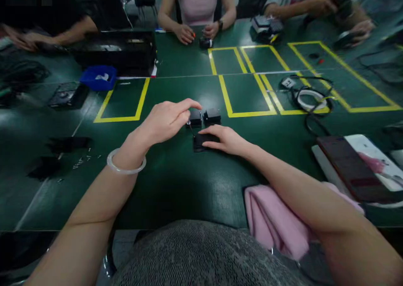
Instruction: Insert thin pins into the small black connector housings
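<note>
My left hand (166,120), with a pale bracelet on its wrist, is closed on a small screwdriver (191,129). The thin shaft points down to the left end of a flat black rectangular part (202,145) on the table. Thumb and fingers of my right hand (226,140) grip that same part and keep it against the tabletop. Just beyond it stand a black block (213,116) and a second black block (195,119), which my left fingers partly cover.
Loose screws (80,162) and dark parts (69,144) lie at left. Further back are a blue tray (99,77) and a black box (116,53). Coiled cables (311,99), a phone (352,168) and a pink cloth (273,219) are at right. Co-workers sit across the table.
</note>
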`<state>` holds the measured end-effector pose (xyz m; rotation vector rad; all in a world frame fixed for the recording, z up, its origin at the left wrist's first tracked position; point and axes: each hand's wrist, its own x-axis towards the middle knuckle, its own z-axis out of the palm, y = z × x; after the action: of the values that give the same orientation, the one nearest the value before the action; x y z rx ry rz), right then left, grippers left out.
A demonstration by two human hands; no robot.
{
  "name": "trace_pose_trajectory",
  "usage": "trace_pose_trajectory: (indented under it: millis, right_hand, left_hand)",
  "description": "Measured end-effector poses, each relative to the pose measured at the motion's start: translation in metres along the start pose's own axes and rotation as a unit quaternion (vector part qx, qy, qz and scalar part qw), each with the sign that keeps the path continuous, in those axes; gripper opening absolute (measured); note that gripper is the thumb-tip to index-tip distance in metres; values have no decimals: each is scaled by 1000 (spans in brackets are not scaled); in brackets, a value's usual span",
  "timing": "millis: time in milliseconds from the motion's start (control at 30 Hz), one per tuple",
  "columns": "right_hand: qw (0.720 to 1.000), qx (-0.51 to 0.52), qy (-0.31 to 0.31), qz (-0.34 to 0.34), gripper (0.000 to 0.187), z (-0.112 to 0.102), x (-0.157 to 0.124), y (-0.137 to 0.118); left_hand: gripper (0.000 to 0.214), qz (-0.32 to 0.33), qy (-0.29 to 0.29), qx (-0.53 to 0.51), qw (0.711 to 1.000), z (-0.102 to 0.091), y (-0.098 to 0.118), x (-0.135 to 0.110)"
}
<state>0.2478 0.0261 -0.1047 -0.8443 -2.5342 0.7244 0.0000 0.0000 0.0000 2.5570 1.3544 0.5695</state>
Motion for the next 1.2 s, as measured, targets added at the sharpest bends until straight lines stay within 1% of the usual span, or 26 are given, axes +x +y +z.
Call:
trace_pose_trajectory:
  millis: [333,467,633,900,1200]
  right_hand:
    - [1000,5,3,-4,40,-2,-1,0]
    - [1000,6,2,-4,40,-3,-1,0]
    - [1000,4,2,-4,41,-2,-1,0]
    - [1000,3,4,-3,40,0,-1,3]
    - [1000,2,4,-3,40,-2,-1,1]
  left_hand:
    - [50,-26,7,-22,999,3,-4,1]
    - [45,-19,30,-3,999,6,-5,2]
    - [45,-16,37,32,999,7,-7,1]
    - [48,-10,12,28,999,3,-5,0]
    - [47,-3,2,48,999,3,-1,0]
